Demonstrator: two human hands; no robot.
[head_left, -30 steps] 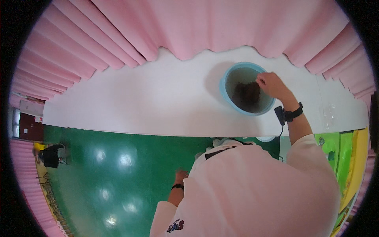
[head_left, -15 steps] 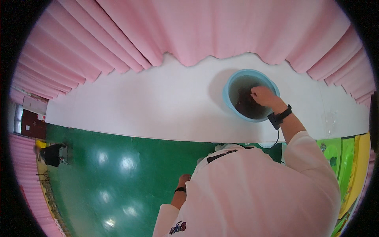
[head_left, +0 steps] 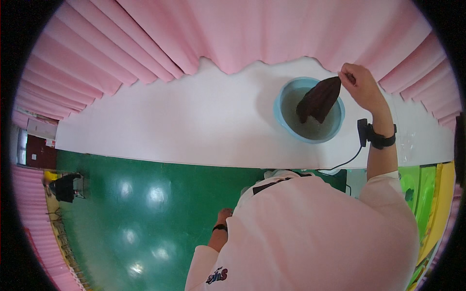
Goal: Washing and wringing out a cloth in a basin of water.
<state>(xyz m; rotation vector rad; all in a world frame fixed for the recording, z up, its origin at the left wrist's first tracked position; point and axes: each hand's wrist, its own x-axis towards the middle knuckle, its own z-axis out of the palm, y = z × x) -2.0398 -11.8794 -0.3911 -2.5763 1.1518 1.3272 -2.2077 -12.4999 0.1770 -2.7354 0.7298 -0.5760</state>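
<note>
A dark brown cloth point(head_left: 320, 98) hangs from my right hand point(head_left: 360, 86), its upper corner pinched between thumb and fingers. The cloth is raised over a round light-blue basin point(head_left: 278, 107) of cloudy water, and its lower end hangs above or at the water; I cannot tell which. My right hand is beyond the basin's right rim. My left hand point(head_left: 224, 214) is low beside my waist, away from the table, with its fingers mostly hidden by my shirt.
The basin stands on a long white table point(head_left: 184, 121) with a pink curtain point(head_left: 262, 29) along its far side. From my right wrist device point(head_left: 362, 132) a black cable runs down. Green and yellow furniture point(head_left: 427, 199) stands at the right; a person point(head_left: 63, 187) is at the far left.
My right hand has come up out of the basin and moved right and away, lifting the dark cloth out of the water. My left hand has hardly moved.
</note>
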